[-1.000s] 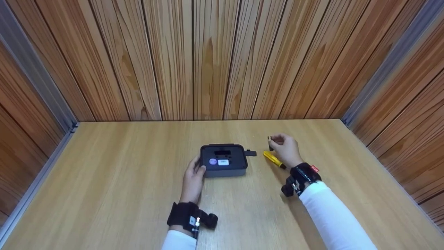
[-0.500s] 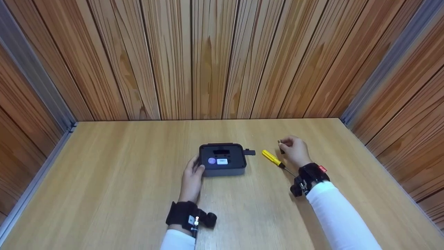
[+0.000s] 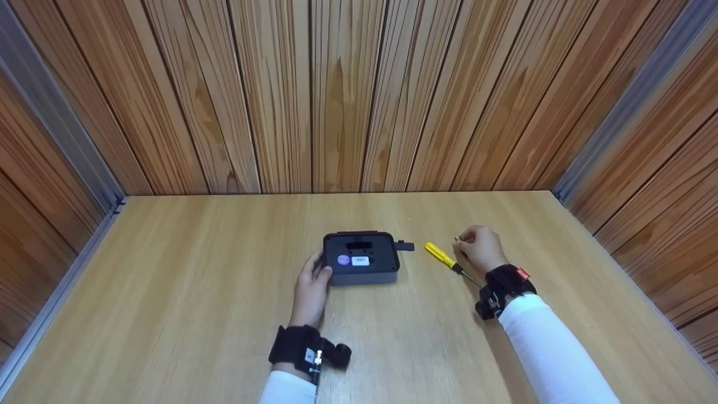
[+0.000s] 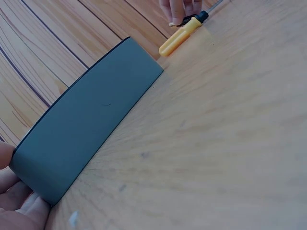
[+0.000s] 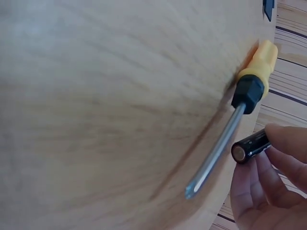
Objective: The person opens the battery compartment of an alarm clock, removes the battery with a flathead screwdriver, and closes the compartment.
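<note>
My left hand (image 3: 310,292) grips the left end of a dark box-shaped device (image 3: 362,275) on the table, thumb at its front corner. The device's upper face has a dark recess, a round purple sticker and a white label. Its plain grey side (image 4: 91,115) fills much of the left wrist view. Between thumb and fingers, my right hand (image 3: 483,248) pinches a small black battery (image 5: 252,146), one flat end showing in the right wrist view. Just left of that hand lies a screwdriver (image 3: 440,255) with a yellow handle and a metal shaft (image 5: 216,151).
A small black cover piece (image 3: 405,246) lies at the device's right side. The wooden table (image 3: 196,292) meets a plank wall (image 3: 336,101) at the back, with more plank walls left and right. Each wrist wears a black strap with a camera.
My right hand has moved right, away from the device, still holding the battery, which has tipped from nearly upright. More of the screwdriver shows now. The left hand and device stay put.
</note>
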Demonstrator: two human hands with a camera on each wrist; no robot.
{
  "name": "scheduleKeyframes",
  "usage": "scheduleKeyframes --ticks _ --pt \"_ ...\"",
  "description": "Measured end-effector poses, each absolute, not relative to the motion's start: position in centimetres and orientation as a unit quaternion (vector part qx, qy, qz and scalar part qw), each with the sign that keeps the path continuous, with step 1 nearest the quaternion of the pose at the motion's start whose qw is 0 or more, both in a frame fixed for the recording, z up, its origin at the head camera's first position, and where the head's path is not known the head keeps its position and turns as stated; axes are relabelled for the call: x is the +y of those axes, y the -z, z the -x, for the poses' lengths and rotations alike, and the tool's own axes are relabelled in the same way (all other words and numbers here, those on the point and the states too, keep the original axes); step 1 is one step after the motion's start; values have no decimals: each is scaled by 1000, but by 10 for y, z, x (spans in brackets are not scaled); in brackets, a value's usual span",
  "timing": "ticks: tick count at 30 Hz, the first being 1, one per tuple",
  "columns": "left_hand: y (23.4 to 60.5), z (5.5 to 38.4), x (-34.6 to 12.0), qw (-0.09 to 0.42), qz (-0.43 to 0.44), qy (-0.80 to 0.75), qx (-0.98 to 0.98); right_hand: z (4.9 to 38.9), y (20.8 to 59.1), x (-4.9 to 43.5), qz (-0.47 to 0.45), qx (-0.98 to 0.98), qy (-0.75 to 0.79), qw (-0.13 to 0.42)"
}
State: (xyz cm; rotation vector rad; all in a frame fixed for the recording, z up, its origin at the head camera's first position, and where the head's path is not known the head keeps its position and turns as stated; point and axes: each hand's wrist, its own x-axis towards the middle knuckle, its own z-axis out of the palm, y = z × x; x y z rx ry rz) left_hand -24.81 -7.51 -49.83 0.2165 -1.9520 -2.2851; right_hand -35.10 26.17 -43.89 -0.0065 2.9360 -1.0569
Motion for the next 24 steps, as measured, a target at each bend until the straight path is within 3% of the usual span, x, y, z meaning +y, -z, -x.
scheduleKeyframes --ticks 5,24 --pt "498 248 -76 68 -72 754 -649 353 442 261 17 951 308 -16" --pt "498 249 -76 57 -84 748 -656 355 452 263 40 958 284 -25"
